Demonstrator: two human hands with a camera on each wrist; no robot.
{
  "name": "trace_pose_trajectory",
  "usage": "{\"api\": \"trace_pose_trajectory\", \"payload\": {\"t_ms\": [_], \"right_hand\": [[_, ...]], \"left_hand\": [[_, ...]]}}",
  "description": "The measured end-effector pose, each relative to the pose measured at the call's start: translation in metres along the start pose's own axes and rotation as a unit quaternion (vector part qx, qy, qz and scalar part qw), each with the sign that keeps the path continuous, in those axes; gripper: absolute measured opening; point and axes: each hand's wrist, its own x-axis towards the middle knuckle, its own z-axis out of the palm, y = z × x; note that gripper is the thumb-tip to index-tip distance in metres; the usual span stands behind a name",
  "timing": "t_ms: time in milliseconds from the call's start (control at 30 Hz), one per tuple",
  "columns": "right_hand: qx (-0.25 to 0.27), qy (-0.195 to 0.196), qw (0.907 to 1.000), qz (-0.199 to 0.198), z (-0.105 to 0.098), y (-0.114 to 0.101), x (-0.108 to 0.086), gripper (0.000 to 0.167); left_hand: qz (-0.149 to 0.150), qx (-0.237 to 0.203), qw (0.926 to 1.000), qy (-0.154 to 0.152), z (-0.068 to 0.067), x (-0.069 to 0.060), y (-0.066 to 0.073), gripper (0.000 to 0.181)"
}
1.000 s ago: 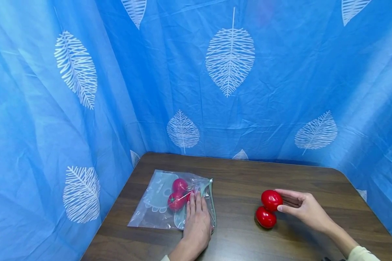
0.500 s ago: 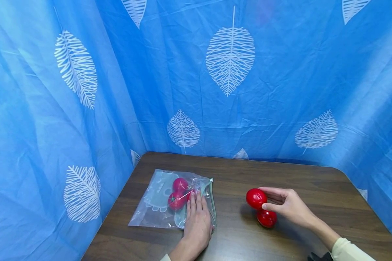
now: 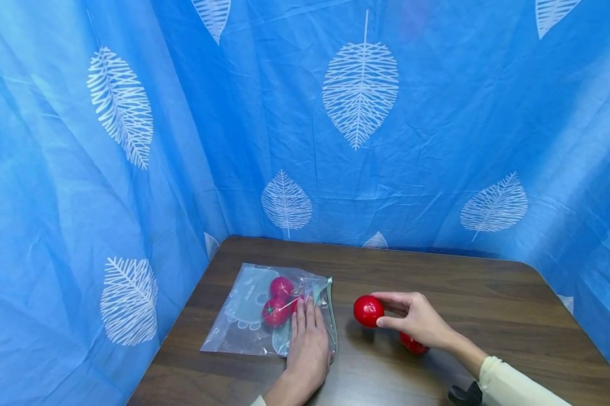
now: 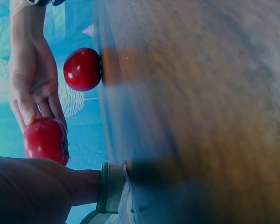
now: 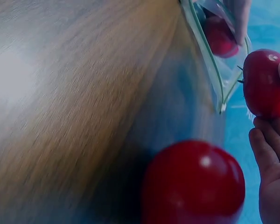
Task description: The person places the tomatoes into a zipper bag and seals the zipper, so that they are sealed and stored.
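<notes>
A clear zip bag (image 3: pixel 218 338) with several red tomatoes (image 3: pixel 276 313) inside lies on the left part of the table. On its right side rests the left hand (image 3: pixel 307 349), fingers straight and pressing the bag near its zip edge. The right hand (image 3: pixel 418 321) pinches a red tomato (image 3: pixel 368 311) between thumb and fingers, held above the table; the right wrist view shows this tomato (image 5: pixel 266 84) beside the parted zip opening (image 5: pixel 210 60). Another tomato (image 3: pixel 413 344) sits on the table, partly hidden beneath the right hand; in the left wrist view this tomato (image 4: pixel 82 69) shows whole.
The brown wooden table (image 3: pixel 437 270) has blue curtains (image 3: pixel 416 141) with white leaf prints behind it and at both sides. A black object (image 3: pixel 465 394) is at the right sleeve, by the table's near side.
My right hand has carried the pinched tomato leftward, away from the other tomato and closer to the bag. My left hand has stayed on the bag.
</notes>
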Motion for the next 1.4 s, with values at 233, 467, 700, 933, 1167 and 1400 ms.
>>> {"api": "trace_pose_trajectory", "payload": {"t_ms": [233, 467, 700, 933, 1167, 1400], "right_hand": [[0.010, -0.011, 0.9997, -0.017, 0.018, 0.001, 0.014, 0.056], [0.014, -0.010, 0.9997, -0.019, 0.033, 0.002, 0.026, 0.055], [0.026, -0.013, 0.9994, -0.017, 0.049, 0.005, 0.037, 0.056], [0.025, -0.014, 0.9994, -0.022, 0.061, 0.009, 0.047, 0.054], [0.033, -0.016, 0.9990, -0.024, 0.071, 0.012, 0.056, 0.053], [0.041, -0.013, 0.9988, -0.022, 0.078, 0.010, 0.060, 0.054]], "left_hand": [[-0.006, 0.003, 0.9999, -0.008, -0.001, 0.001, 0.001, 0.115], [-0.007, 0.004, 0.9999, -0.007, -0.001, 0.001, 0.002, 0.114], [-0.008, 0.001, 0.9999, -0.014, -0.001, 0.002, 0.002, 0.112], [-0.008, 0.003, 0.9999, -0.014, -0.001, 0.003, 0.002, 0.111], [-0.010, -0.010, 0.9998, -0.014, -0.001, 0.003, 0.002, 0.115], [-0.010, -0.007, 0.9999, -0.006, -0.001, 0.003, 0.003, 0.118]]}}
